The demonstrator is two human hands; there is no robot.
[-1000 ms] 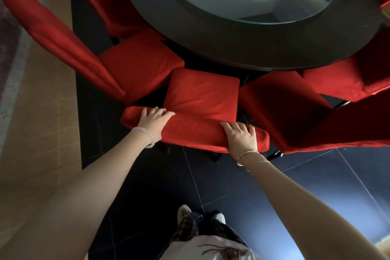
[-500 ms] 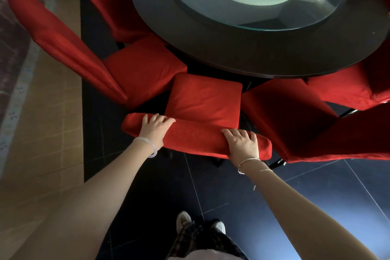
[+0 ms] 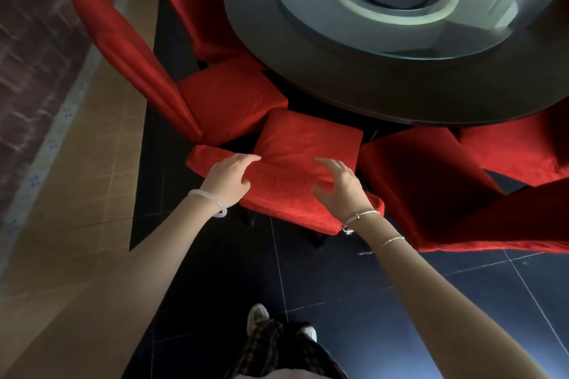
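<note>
A dark tiled floor [image 3: 338, 286] fills the near part of the room and meets a strip of tan flooring [image 3: 92, 194] along the left. At the far side stands a round dark table [image 3: 369, 92] with a glass turntable [image 3: 308, 15] on it, ringed by chairs in red covers.

The middle chair [image 3: 308, 138] faces the table. The far edge of its seat reaches the table's rim, and its padded top rail runs slantwise from far left to near right. The left chair [image 3: 228, 101] crowds in: its seat corner meets the middle seat's far left corner. The right chair [image 3: 431, 169] sits just beside, with only a thin dark gap between the two seats.

Both hands are over the top rail. The left hand [image 3: 228, 181] is near the rail's left end, its fingers stretched loosely toward the seat. The right hand [image 3: 341, 184] is nearer the right end, with its fingers spread and slackly bent and its thumb out. Neither hand grips the fabric. Whether the palms touch it cannot be told.

On the near side of the rail, open tiles run back to the person's shoes [image 3: 257, 317].
</note>
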